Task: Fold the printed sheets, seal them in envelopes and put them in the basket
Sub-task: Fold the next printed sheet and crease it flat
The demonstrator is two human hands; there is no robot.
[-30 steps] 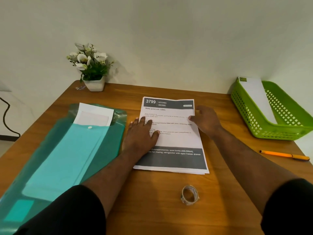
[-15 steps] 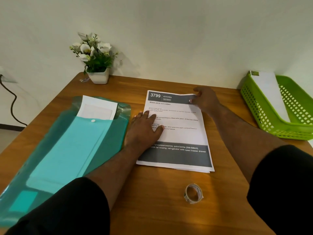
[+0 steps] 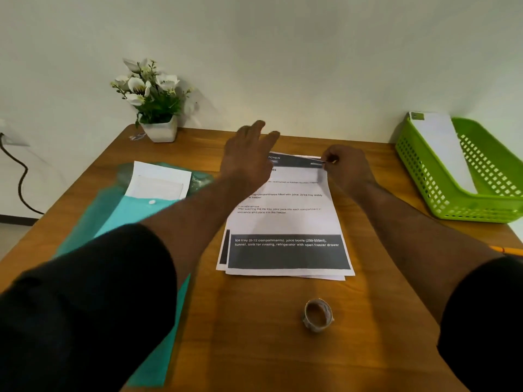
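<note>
A small stack of printed sheets (image 3: 285, 222) lies in the middle of the wooden table (image 3: 254, 321). My right hand (image 3: 345, 168) pinches the far right corner of the top sheet, which is slightly lifted there. Over the sheet's far left corner hovers my left hand (image 3: 249, 154), fingers spread and holding nothing. At the right edge stands a green basket (image 3: 441, 193) with a white envelope (image 3: 441, 148) leaning inside it. On the left, white envelopes (image 3: 158, 182) stick out of a teal plastic folder (image 3: 113, 219).
A roll of tape (image 3: 318, 315) lies near the front, below the sheets. An orange pen (image 3: 506, 249) pokes out past my right arm. A white pot of flowers (image 3: 154, 106) stands at the far left corner against the wall. A black cable (image 3: 19, 179) hangs off the left.
My left hand lifted off the middle of the sheet and reached to its far left corner. My right hand stayed at the far right corner and closed on it, raising the edge.
</note>
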